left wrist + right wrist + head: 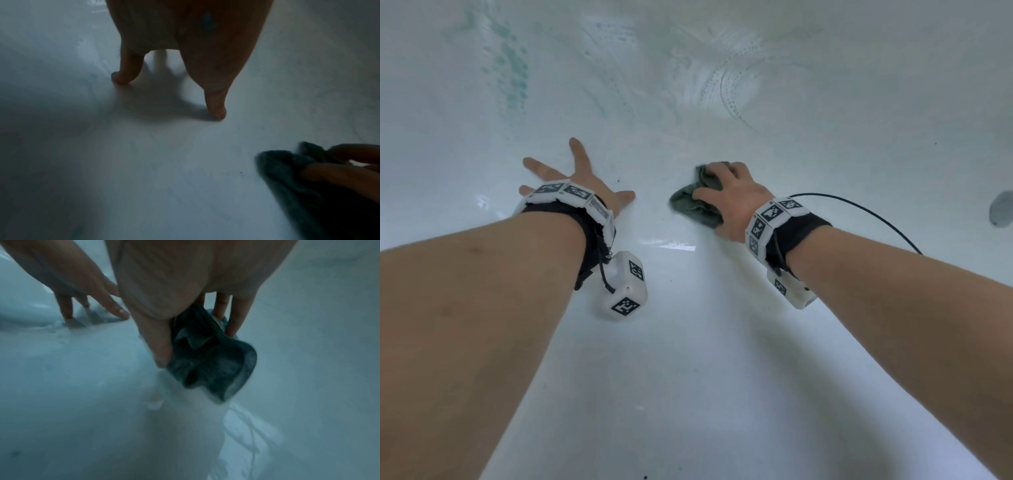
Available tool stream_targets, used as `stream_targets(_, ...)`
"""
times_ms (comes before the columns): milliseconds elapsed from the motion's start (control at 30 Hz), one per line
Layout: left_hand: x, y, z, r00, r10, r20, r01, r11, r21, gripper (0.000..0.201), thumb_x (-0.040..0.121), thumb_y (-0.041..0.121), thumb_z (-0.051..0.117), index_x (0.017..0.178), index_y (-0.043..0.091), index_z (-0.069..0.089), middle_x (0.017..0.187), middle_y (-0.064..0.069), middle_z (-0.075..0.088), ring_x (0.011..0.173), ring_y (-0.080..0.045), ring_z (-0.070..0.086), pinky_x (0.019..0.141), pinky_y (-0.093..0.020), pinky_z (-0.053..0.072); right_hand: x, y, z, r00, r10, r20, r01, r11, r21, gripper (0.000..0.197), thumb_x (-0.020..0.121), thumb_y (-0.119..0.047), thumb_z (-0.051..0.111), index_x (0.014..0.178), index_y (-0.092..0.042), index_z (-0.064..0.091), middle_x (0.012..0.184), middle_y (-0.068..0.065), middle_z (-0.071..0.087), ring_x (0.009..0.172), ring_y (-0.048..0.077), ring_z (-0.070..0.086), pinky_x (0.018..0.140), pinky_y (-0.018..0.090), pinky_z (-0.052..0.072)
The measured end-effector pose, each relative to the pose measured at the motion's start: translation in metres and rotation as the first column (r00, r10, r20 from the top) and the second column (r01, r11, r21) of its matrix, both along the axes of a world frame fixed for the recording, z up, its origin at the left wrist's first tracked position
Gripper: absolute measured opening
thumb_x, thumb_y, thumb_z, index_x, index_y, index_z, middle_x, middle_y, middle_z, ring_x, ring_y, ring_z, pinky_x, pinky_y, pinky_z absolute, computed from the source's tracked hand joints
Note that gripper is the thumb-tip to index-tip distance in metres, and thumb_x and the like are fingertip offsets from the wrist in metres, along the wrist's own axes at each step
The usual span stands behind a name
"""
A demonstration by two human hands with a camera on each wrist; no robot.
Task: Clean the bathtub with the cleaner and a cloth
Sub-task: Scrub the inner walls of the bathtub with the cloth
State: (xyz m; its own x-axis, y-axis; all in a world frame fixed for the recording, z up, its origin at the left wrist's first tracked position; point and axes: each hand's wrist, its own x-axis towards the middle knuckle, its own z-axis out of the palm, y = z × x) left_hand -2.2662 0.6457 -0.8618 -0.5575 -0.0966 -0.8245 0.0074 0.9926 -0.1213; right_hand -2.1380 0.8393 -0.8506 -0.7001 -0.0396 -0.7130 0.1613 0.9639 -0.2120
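Foam streaks (512, 68) of blue-green colour lie on the far left slope of the white bathtub (688, 342), which is smooth and glossy. Below them the left hand (571, 178) is released, with its fingers (120, 76) spread and straight, tips touching the tub surface. To its right, near but apart, lies the cloth (697, 202), a soft grey-green rag, crumpled in folds; its long axis runs from near left to far right. The right hand (732, 198) is grasping the cloth, thumb (158, 344) on one side and curled fingers (236, 316) on the other, pressing it on the tub. A dark round fitting (1001, 209) sits at the far right edge.
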Motion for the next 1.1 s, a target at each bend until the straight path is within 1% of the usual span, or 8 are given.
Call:
stream_targets(133, 0.001, -0.002, -0.003, 1.0, 0.007, -0.015, -0.007, 1.0, 0.008, 0.117, 0.07, 0.076, 0.061, 0.146, 0.042, -0.021, 0.152, -0.024, -0.028, 0.135, -0.062, 0.008, 0.106, -0.07, 0.021, 0.029, 0.031, 0.0, 0.976, -0.218, -0.01, 0.218, 0.97, 0.103, 0.056, 0.08, -0.026, 0.063, 0.132, -0.032, 0.042, 0.145, 0.005, 0.021, 0.13, 0.032, 0.022, 0.091, 0.042, 0.047)
stream_targets(200, 0.002, -0.003, -0.005, 1.0, 0.011, -0.021, -0.011, 1.0, 0.018, 0.118, 0.07, 0.076, 0.061, 0.147, 0.042, -0.021, 0.153, -0.025, -0.027, 0.136, -0.062, 0.007, 0.107, -0.07, 0.02, 0.046, 0.044, 0.0, 0.971, -0.235, 0.034, 0.228, 0.962, 0.149, 0.055, 0.079, -0.024, 0.064, 0.13, -0.03, 0.044, 0.141, 0.007, 0.023, 0.125, 0.033, 0.026, 0.09, 0.043, 0.049)
stream_targets(367, 0.002, -0.002, -0.006, 1.0, 0.014, -0.025, -0.013, 1.0, 0.016, 0.118, 0.07, 0.076, 0.061, 0.147, 0.042, -0.022, 0.152, -0.025, -0.027, 0.135, -0.063, 0.007, 0.107, -0.07, 0.019, 0.062, 0.033, 0.004, 0.982, 0.149, 0.116, -0.154, 0.987, 0.036, 0.045, 0.084, -0.03, 0.062, 0.126, -0.034, 0.044, 0.141, 0.004, 0.022, 0.128, 0.029, 0.022, 0.089, 0.038, 0.05)
stream_targets(533, 0.004, -0.002, -0.007, 0.999, 0.017, -0.033, -0.017, 1.0, 0.014, 0.118, 0.07, 0.077, 0.061, 0.146, 0.043, -0.022, 0.153, -0.025, -0.027, 0.137, -0.062, 0.003, 0.108, -0.07, 0.017, 0.021, -0.003, -0.002, 0.94, 0.338, -0.047, -0.341, 0.936, -0.09, 0.041, 0.086, -0.032, 0.059, 0.126, -0.033, 0.048, 0.141, 0.005, 0.028, 0.123, 0.03, 0.03, 0.083, 0.04, 0.053)
stream_targets(667, 0.005, -0.001, -0.006, 0.999, 0.022, -0.036, -0.021, 1.0, 0.006, 0.117, 0.071, 0.076, 0.061, 0.146, 0.043, -0.023, 0.153, -0.024, -0.027, 0.137, -0.061, 0.001, 0.107, -0.072, 0.016, -0.029, -0.006, -0.009, 0.985, 0.035, -0.17, -0.043, 0.998, -0.041, 0.044, 0.088, -0.034, 0.059, 0.13, -0.035, 0.047, 0.146, 0.003, 0.026, 0.129, 0.032, 0.027, 0.097, 0.046, 0.045)
stream_targets(800, 0.006, 0.001, -0.003, 0.998, 0.04, -0.038, -0.039, 0.999, 0.008, 0.116, 0.073, 0.074, 0.061, 0.147, 0.042, -0.022, 0.153, -0.024, -0.027, 0.138, -0.059, -0.001, 0.109, -0.069, 0.012, -0.043, 0.018, -0.021, 0.921, -0.297, -0.252, 0.327, 0.942, 0.082, 0.047, 0.09, -0.025, 0.053, 0.136, -0.032, 0.042, 0.152, 0.007, 0.017, 0.133, 0.037, 0.021, 0.105, 0.044, 0.037)
stream_targets(967, 0.008, -0.001, -0.008, 0.997, 0.055, -0.047, -0.054, 0.998, 0.021, 0.117, 0.071, 0.076, 0.061, 0.146, 0.042, -0.023, 0.153, -0.023, -0.028, 0.139, -0.058, -0.005, 0.109, -0.071, 0.01, -0.001, 0.044, -0.026, 0.774, -0.54, -0.329, 0.6, 0.792, 0.113, 0.046, 0.09, -0.018, 0.048, 0.135, -0.026, 0.048, 0.151, 0.015, 0.017, 0.127, 0.038, 0.03, 0.104, 0.041, 0.038)
stream_targets(1100, 0.009, 0.0, -0.007, 0.997, 0.065, -0.052, -0.064, 0.998, 0.022, 0.117, 0.072, 0.075, 0.06, 0.146, 0.042, -0.024, 0.153, -0.023, -0.029, 0.139, -0.058, -0.006, 0.108, -0.07, 0.009, 0.002, 0.094, -0.025, 0.614, -0.756, -0.228, 0.784, 0.549, 0.289, 0.054, 0.09, -0.018, 0.044, 0.143, -0.027, 0.035, 0.145, 0.018, 0.021, 0.124, 0.04, 0.036, 0.104, 0.043, 0.035)
